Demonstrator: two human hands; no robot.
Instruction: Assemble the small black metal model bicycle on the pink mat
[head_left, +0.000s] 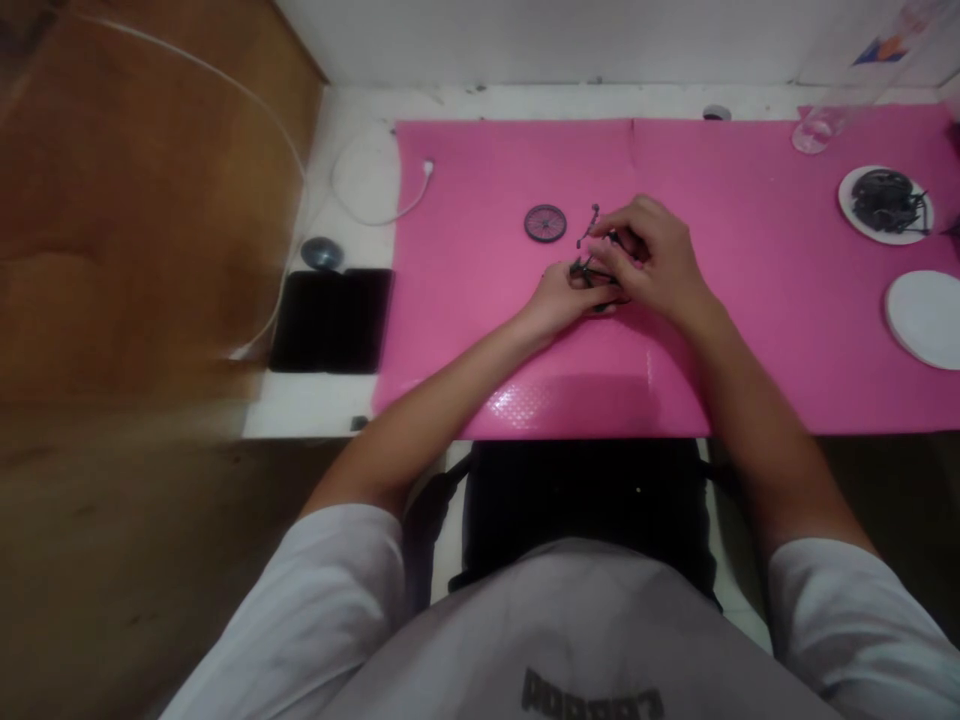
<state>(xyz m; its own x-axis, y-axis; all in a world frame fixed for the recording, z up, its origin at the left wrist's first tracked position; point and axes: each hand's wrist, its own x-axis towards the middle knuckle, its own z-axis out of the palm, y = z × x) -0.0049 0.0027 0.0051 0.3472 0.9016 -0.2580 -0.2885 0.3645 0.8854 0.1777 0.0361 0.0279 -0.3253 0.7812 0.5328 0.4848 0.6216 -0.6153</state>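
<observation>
grey shirt point(555, 630) at bottom; left hand point(562, 300) pinches dark part point(582, 271), right hand point(651, 252) bent over it (grip unclear), wheel point(545, 223) upper centre.

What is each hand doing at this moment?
Left hand: closed on a small dark part.
Right hand: fingers at the same part; its grip cannot be told.

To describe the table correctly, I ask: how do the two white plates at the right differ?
The far plate holds dark parts; the near plate shows its white surface. The far plate shows whole; the picture's edge cuts the near plate. Both lie on the pink mat.
</observation>
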